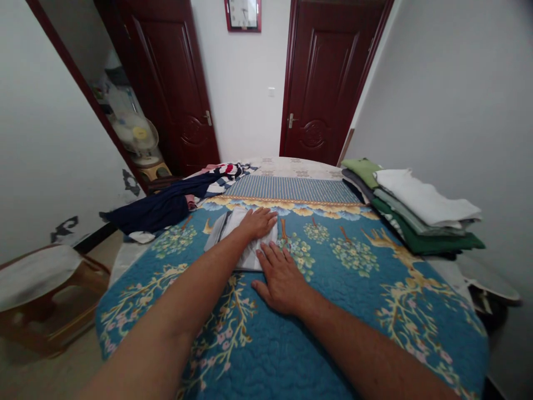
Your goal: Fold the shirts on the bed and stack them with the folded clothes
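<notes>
A folded white and grey garment [245, 258] lies flat on the blue floral quilted cover in the middle of the table. My left hand [259, 223] rests palm down on its far right part, fingers stretched out. Nearer to me, my right hand [283, 278] lies with fingers spread, its fingertips on the garment's right edge and the palm on or just over the cover. Neither hand grasps anything. My left forearm hides part of the cloth.
The quilted cover [316, 322] spreads over a round table. Loose dark blue clothes [162, 206] heap at the left edge, with striped cloth beyond. Stacked folded clothes [428, 200] stand at the right edge. A wooden stool [45, 272] is on the left, and a fan [137, 133] by the doorway.
</notes>
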Tool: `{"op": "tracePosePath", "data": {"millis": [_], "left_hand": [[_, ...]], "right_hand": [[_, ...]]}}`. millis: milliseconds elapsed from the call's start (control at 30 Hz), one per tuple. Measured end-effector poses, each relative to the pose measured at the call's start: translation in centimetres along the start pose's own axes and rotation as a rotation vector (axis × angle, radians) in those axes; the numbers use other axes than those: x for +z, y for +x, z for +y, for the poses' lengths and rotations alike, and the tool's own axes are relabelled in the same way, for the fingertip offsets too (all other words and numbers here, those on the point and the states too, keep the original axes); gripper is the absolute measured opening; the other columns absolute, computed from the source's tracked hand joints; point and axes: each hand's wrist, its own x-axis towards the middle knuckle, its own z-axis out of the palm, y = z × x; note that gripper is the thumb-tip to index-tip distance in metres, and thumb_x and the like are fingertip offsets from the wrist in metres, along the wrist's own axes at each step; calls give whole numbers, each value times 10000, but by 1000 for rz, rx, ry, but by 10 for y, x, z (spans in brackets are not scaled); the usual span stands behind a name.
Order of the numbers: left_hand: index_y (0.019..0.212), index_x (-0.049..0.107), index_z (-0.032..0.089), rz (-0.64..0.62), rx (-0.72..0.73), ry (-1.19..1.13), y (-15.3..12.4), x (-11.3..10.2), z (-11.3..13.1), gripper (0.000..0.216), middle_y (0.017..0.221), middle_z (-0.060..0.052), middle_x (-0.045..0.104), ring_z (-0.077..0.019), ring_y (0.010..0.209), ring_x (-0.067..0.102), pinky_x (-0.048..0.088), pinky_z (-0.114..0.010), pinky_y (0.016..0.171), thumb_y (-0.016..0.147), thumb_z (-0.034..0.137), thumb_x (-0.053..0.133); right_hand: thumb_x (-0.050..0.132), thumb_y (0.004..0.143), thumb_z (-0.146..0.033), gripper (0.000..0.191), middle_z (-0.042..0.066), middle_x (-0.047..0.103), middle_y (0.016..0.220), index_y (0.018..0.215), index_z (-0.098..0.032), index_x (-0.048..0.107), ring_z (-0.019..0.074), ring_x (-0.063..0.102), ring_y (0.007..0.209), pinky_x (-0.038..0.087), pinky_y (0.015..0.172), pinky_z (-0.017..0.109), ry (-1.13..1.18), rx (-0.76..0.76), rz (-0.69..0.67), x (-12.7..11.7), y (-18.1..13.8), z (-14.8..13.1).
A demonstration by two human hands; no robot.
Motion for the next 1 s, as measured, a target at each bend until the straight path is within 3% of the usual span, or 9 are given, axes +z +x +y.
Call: {"op": "tracePosePath", "data": {"millis": [133,300,400,600,733,833,933,1000], "left_hand": [[1551,603,172,168,-10,-36,12,10,-12,507,1550,-176,652,-270,1468,585,424,-469,1253,1130,390,426],[1464,664,131,199,-55,-39,4,6,-18,455,1448,-164,720,-223,1353,670,490,-366,1194,1065,148,447],[1436,685,158,225,-24,5,-26,1,-20,470,1481,-150,695,-225,1403,634,464,-387,1234,1038,90,444],[1428,691,216,304,130,141,-113,-6,-24,415,1549,-138,641,-299,1601,433,322,-538,1343,1069,174,487],[1354,732,246,268,148,94,-159,-19,-27,398,1437,-118,717,-300,1536,515,347,-564,1327,1028,150,525],[1300,745,250,243,187,29,-186,-32,-27,324,1356,-111,749,-297,1457,582,358,-555,1318,1003,245,616],[1305,738,246,193,220,-3,-202,-40,-25,386,1383,-126,729,-305,1377,628,404,-523,1282,947,391,738],[1311,739,252,174,207,13,-205,-40,-24,394,1392,-124,722,-291,1314,666,450,-493,1240,927,339,752]], "right_hand": [[504,1070,-626,799,122,280,1812,1725,-181,392,365,186,1693,163,1366,612,0,-17,25,2,2,2],[536,1071,-559,715,131,370,1777,1668,-168,490,344,253,1675,207,1362,572,7,-14,52,0,3,3],[540,1073,-521,679,138,400,1761,1646,-157,521,336,288,1663,230,1358,550,4,-6,66,0,3,5],[558,1063,-467,650,142,430,1744,1623,-139,549,335,319,1648,235,1356,529,-12,-28,78,2,4,8],[567,1057,-436,608,137,451,1733,1603,-168,576,318,344,1639,268,1345,525,-32,-22,86,3,5,10],[568,1058,-414,586,141,472,1718,1585,-159,594,305,372,1626,286,1341,498,-57,-29,104,4,6,10],[576,1053,-395,569,140,492,1705,1573,-166,608,299,400,1611,310,1331,477,-76,-24,125,6,6,11],[582,1048,-385,564,140,501,1699,1570,-175,614,300,409,1606,317,1328,479,-83,-19,133,7,6,11]]}}
